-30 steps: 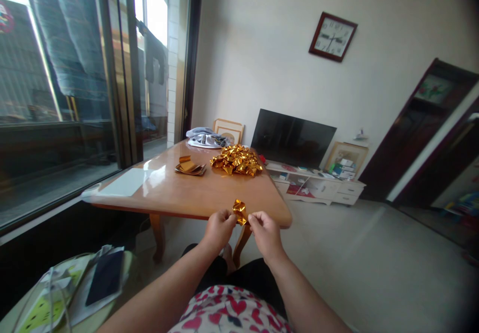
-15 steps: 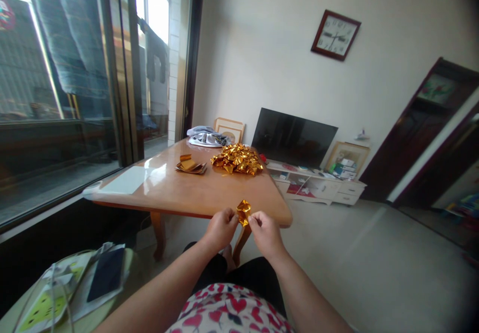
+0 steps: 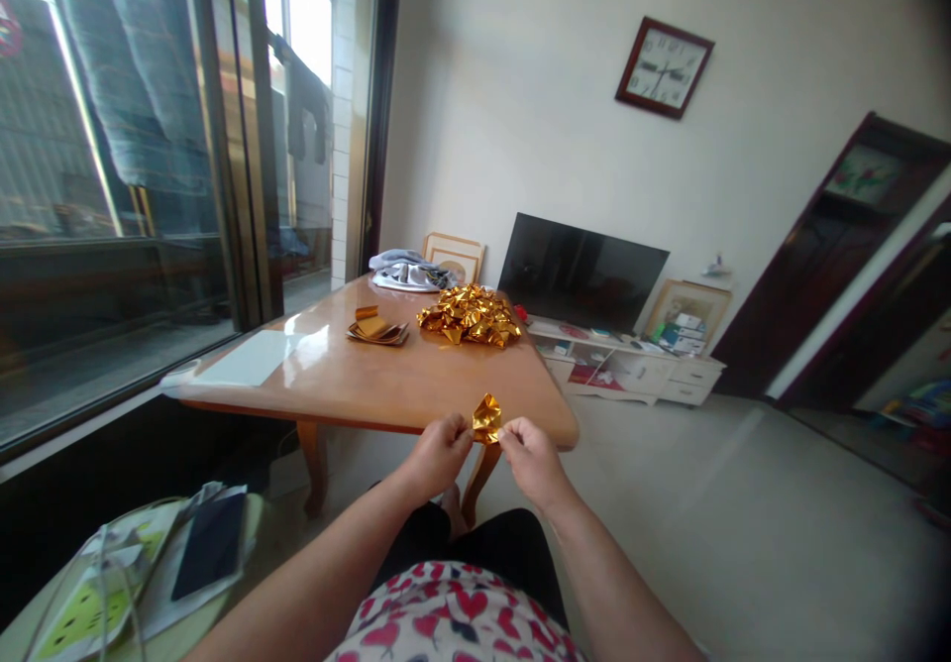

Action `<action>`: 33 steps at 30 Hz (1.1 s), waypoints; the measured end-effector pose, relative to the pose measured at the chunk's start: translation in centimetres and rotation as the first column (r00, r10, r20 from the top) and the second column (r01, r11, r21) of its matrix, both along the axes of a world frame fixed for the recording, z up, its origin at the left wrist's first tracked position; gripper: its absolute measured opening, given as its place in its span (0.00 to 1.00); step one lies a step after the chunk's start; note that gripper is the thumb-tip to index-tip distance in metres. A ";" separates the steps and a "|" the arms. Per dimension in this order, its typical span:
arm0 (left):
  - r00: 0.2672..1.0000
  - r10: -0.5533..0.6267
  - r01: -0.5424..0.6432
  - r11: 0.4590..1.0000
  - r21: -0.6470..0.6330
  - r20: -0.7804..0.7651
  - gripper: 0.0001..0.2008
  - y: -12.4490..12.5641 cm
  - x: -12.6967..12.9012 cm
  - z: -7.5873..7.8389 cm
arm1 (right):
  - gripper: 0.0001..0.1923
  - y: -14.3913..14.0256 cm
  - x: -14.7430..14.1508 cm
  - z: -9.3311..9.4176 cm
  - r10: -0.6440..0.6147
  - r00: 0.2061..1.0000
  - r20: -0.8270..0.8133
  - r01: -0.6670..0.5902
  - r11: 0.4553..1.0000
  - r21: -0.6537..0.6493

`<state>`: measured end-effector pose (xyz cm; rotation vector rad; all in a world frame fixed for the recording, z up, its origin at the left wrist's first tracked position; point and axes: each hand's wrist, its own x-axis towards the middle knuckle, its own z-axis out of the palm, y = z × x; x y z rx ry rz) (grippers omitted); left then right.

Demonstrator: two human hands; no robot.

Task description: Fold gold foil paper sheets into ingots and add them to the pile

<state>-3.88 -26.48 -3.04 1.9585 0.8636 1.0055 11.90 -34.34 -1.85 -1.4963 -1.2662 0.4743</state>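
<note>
Gold foil piece [image 3: 486,417], partly folded, pinched at either side by left hand [image 3: 438,452] and right hand [image 3: 530,458], fingers closed on it, held in the air just before the near edge of the wooden table [image 3: 416,385]. Mid-table: small stack of flat gold sheets [image 3: 377,330], apparently unfolded stock; beyond it, a heap of folded gold pieces [image 3: 470,316], judged finished.

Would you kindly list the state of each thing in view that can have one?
Gold foil piece: folded, pinched by both hands.
Left hand: closed on it.
Right hand: closed on it.
Foil pile: heaped on the table.
Television: off.
</note>
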 end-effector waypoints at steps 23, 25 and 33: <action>0.990 0.055 -0.038 0.991 0.126 -0.131 0.07 0.2 0.1 -1.1 | 0.12 0.3 0.8 0.9 -0.090 0.988 0.126 0.082 0.994 0.073; 0.993 0.049 -0.039 0.994 0.100 -0.105 0.06 0.3 0.0 -0.7 | 0.12 0.3 0.9 0.9 -0.093 0.987 0.129 0.085 0.994 0.064; 0.997 0.056 -0.045 0.974 0.223 -0.044 0.04 0.8 -0.3 0.5 | 0.12 0.2 0.6 0.9 -0.002 0.985 0.171 -0.003 1.000 0.029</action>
